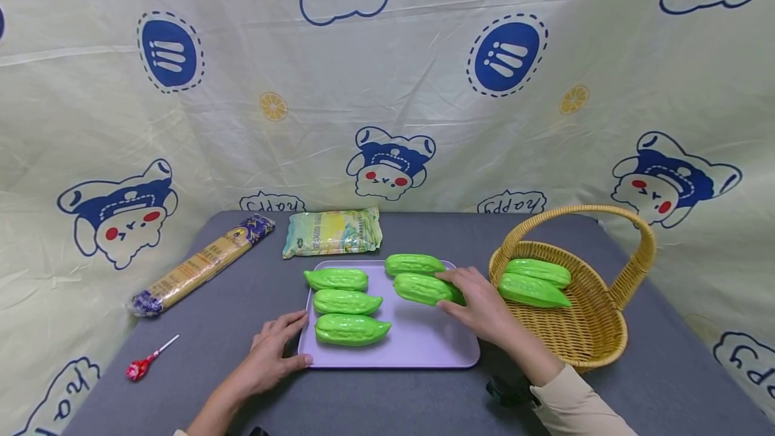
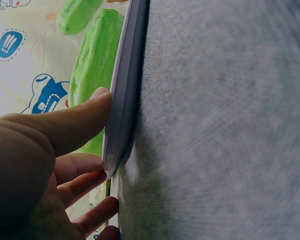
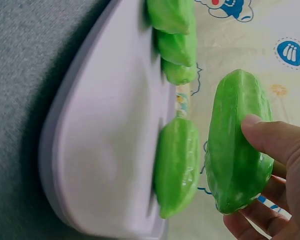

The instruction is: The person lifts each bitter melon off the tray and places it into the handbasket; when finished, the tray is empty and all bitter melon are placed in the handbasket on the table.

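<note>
Presumably to steady the tray [image 1: 418, 345], the left hand [image 1: 270, 352] rests loosely against its left edge, while the right hand [image 1: 481, 301] grips a green gourd [image 1: 422, 289] over the tray's right half.

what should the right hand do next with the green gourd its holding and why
Probably the right hand should lower the held gourd onto the tray, just in front of the rear right gourd: the right wrist view shows it raised off the tray, bare tray surface lies nearby, and the left hand touches the tray's left side.
</note>
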The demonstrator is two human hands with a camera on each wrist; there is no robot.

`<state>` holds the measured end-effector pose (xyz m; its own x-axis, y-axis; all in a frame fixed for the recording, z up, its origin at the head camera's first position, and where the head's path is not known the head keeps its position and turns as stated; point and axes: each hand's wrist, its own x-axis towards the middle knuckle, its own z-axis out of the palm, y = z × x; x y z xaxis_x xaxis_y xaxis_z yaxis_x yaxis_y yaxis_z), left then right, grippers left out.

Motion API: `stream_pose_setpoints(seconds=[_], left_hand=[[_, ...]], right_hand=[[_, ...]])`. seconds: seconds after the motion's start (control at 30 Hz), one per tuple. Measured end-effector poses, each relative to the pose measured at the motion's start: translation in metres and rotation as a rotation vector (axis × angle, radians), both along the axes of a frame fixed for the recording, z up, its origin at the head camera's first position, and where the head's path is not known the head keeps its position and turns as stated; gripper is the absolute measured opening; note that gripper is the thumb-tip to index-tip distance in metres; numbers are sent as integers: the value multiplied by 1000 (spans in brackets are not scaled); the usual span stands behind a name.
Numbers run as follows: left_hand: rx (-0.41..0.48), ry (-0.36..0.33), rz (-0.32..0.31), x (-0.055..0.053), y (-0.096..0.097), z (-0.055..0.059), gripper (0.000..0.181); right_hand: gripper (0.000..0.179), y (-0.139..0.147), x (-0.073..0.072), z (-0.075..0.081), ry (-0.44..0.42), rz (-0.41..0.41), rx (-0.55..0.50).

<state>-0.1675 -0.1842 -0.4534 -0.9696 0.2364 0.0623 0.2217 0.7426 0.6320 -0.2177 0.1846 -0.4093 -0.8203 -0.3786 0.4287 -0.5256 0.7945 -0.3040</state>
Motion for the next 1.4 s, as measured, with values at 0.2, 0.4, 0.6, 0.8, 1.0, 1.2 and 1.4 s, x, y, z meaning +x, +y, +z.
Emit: stream_pose_setpoints(seconds=[0.2,0.4,0.6,0.8,1.0,1.2,1.4], left_hand=[[3,-5,3,0,0,1,70],[-3,-3,3,0,0,1,70],[-3,-2,2,0,0,0,70],[-5,-11,4,-1,0,1,70],[-8,-39,10,-1,0,1,69],[-3,-60,12,-3,0,1,69],[-4,-39,10,-3,0,0,69]], right_hand=[[48,8,8,11,14,12,-8],[51,18,17,19,7,5,-14],[50,32,26,26,49,6,-21],[53,48,36,29,128,-7,-18],[53,62,44,31,148,-45,-5],[51,76,51,33,174,-69,2],[51,91,59,32,178,-108,17]])
